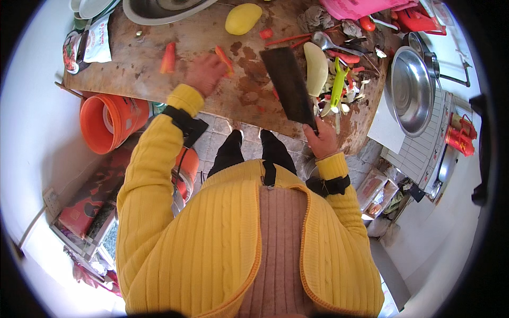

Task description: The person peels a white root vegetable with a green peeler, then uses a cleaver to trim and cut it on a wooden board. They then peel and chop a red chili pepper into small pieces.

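My right hand (323,139) grips the handle of a dark-bladed cleaver (288,85), its blade pointing away from me above the worn wooden table (135,79). My left hand (206,73), blurred, is over the table with its fingers against a cut carrot piece (224,59); whether they grip it is unclear. Left of that hand lies another carrot piece (168,58). A peeled yellow potato (243,19) rests farther back, with a small orange-red chunk (266,33) beside it. Right of the blade are a pale peeled vegetable (316,69) and a green peeler (339,87) on vegetable peelings (354,93).
A metal ladle (324,41) and red chopsticks (288,39) lie behind the peelings. A metal basin (167,10) stands at the back, near a pink plastic container (350,8). Another steel basin (411,91) is at the right. Orange buckets (99,123) stand below the table's left edge.
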{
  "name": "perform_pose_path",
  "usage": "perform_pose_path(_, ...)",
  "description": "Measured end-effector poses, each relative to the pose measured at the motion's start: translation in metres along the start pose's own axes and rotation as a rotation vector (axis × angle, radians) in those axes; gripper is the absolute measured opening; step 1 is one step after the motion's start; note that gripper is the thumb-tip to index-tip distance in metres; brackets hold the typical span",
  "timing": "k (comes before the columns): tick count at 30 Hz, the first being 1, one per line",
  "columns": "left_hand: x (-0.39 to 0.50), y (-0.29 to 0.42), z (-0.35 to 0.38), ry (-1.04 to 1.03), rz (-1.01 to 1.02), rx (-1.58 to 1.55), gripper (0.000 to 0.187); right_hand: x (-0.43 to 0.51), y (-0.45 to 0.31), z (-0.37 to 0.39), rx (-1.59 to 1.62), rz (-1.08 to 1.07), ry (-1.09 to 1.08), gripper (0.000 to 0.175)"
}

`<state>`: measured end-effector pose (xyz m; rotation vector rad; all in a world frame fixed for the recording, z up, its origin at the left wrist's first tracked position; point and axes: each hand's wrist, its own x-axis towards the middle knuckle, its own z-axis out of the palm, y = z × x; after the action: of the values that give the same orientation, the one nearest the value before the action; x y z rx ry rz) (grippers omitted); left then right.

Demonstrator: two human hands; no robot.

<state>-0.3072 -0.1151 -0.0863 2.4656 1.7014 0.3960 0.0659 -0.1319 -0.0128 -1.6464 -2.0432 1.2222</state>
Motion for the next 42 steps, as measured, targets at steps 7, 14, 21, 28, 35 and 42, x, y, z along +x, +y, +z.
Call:
perform_pose_path(7, 0.016, -0.018, -0.033, 0.081, -0.365, 0.256, 0.034, -0.001, 0.003, -0.02, 0.194, 0.027, 0.15, 0.017)
perform_pose_path(14, 0.042, 0.02, 0.007, -0.044, -0.256, 0.05, 0.028, -0.001, 0.007, -0.028, 0.231, 0.131, 0.092, 0.017)
perform_pose_path(21, 0.056, 0.013, -0.024, -0.584, -0.335, 0.464, 0.031, -0.009, 0.014, -0.031, 0.356, 0.131, 0.15, 0.017)
perform_pose_path(28, 0.063, 0.13, 0.054, -0.108, 0.164, -0.216, 0.012, -0.006, 0.008, -0.034, 0.74, 0.063, 0.236, 0.017)
perform_pose_path(35, 0.058, 0.089, 0.016, -0.02, -0.813, -1.366, 0.011, -0.005, -0.012, -0.033, 0.602, 0.166, 0.041, 0.016)
perform_pose_path(42, -0.018, 0.014, 0.002, 0.327, -0.929, -1.78, 0.014, 0.009, -0.014, 0.001, 0.199, 0.068, -0.386, 0.026)
